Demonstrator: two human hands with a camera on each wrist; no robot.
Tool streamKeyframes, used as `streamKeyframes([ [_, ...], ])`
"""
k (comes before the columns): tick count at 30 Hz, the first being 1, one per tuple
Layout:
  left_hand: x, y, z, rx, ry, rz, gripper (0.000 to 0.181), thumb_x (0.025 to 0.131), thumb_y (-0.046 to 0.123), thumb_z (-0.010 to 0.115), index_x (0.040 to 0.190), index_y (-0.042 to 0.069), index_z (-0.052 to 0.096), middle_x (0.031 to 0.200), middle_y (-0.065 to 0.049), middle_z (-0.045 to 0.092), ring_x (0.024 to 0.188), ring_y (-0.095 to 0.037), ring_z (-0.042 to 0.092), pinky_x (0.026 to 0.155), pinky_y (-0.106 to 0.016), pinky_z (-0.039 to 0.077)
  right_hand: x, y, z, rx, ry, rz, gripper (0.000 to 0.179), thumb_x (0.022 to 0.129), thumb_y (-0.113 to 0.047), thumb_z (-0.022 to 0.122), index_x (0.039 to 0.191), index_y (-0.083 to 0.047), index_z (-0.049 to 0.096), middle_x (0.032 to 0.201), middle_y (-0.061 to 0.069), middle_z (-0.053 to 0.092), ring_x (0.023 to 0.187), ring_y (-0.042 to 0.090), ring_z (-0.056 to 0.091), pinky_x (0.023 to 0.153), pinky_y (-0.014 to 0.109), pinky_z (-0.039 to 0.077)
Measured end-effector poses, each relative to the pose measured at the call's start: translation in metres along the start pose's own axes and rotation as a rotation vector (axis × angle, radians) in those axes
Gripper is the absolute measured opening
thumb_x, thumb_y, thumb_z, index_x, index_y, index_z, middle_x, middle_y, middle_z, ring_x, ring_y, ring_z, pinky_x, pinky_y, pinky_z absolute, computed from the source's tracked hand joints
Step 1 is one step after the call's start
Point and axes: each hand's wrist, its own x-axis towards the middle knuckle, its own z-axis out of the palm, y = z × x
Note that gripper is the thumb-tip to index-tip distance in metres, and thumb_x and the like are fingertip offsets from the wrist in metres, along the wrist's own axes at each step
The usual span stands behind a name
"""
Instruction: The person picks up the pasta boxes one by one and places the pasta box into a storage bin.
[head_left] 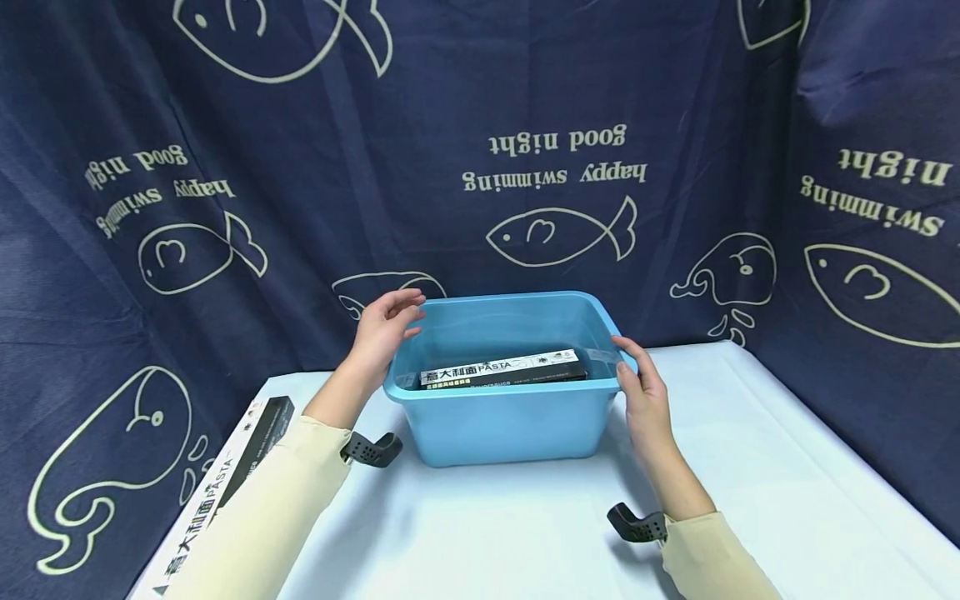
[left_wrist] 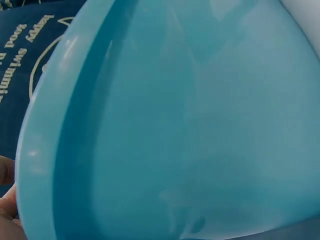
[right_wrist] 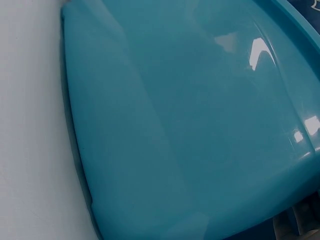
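Note:
A light blue plastic bin (head_left: 502,425) stands upright on the white table. Inside it lies a long black-and-white pasta box (head_left: 502,369). My right hand (head_left: 643,392) grips the bin's right rim, its thumb on the near side and fingers around the edge. At the left rim, my left hand (head_left: 384,332) hovers with loosely bent fingers and holds nothing; whether it touches the rim I cannot tell. The left wrist view is filled by the bin's wall (left_wrist: 175,125), with fingertips (left_wrist: 9,202) beside the rim. Bin wall (right_wrist: 190,125) also fills most of the right wrist view.
A second pasta box (head_left: 232,483) lies on the table at the left, partly hidden by my left sleeve. The white table (head_left: 750,433) extends to the right of the bin. Behind stands a dark blue curtain (head_left: 435,150) with fish drawings, close to the bin's far side.

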Motion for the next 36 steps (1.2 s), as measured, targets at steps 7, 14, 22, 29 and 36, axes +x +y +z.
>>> streamKeyframes([
  [7, -0.019, -0.003, -0.003, -0.007, 0.017, 0.018, 0.036, 0.103, 0.011, 0.049, 0.138, 0.004, 0.054, 0.143, -0.016, 0.056, 0.130, -0.027, 0.058, 0.110, -0.041, 0.047, 0.000, 0.000, 0.000, -0.003, 0.007, 0.000, 0.042, 0.105, -0.021, 0.044, 0.146, -0.017, 0.048, 0.161, 0.001, 0.036, 0.151, 0.021, 0.027, 0.123, 0.053, 0.021],
  [14, -0.037, -0.010, -0.004, 0.050, 0.078, 0.028, 0.032, 0.102, 0.009, 0.050, 0.132, 0.007, 0.060, 0.138, -0.013, 0.061, 0.128, -0.023, 0.059, 0.106, -0.032, 0.047, 0.000, 0.001, 0.000, 0.010, 0.001, 0.012, 0.042, 0.105, -0.019, 0.043, 0.147, -0.016, 0.047, 0.160, 0.000, 0.036, 0.150, 0.020, 0.028, 0.123, 0.052, 0.022],
  [22, -0.059, -0.019, -0.009, 0.122, 0.137, 0.085, 0.034, 0.101, 0.008, 0.050, 0.133, 0.011, 0.059, 0.136, -0.012, 0.062, 0.130, -0.020, 0.058, 0.113, -0.039, 0.043, 0.000, 0.000, 0.000, 0.013, 0.001, -0.001, 0.042, 0.104, -0.018, 0.043, 0.146, -0.015, 0.048, 0.160, 0.000, 0.037, 0.150, 0.020, 0.027, 0.123, 0.052, 0.021],
  [29, -0.072, -0.022, -0.016, 0.101, 0.189, 0.085, 0.034, 0.100, 0.006, 0.050, 0.132, 0.010, 0.060, 0.136, -0.010, 0.063, 0.128, -0.016, 0.059, 0.103, -0.016, 0.046, 0.000, -0.001, 0.000, 0.014, -0.001, -0.005, 0.042, 0.104, -0.017, 0.043, 0.146, -0.015, 0.048, 0.160, 0.000, 0.036, 0.151, 0.021, 0.027, 0.123, 0.053, 0.021],
  [36, -0.086, -0.030, -0.025, 0.133, 0.225, 0.021, 0.035, 0.101, 0.007, 0.050, 0.135, 0.012, 0.058, 0.138, -0.006, 0.060, 0.131, -0.019, 0.054, 0.115, -0.040, 0.040, 0.000, -0.002, 0.000, 0.003, 0.003, 0.000, 0.042, 0.104, -0.018, 0.043, 0.146, -0.015, 0.048, 0.160, 0.002, 0.036, 0.151, 0.021, 0.027, 0.123, 0.053, 0.021],
])
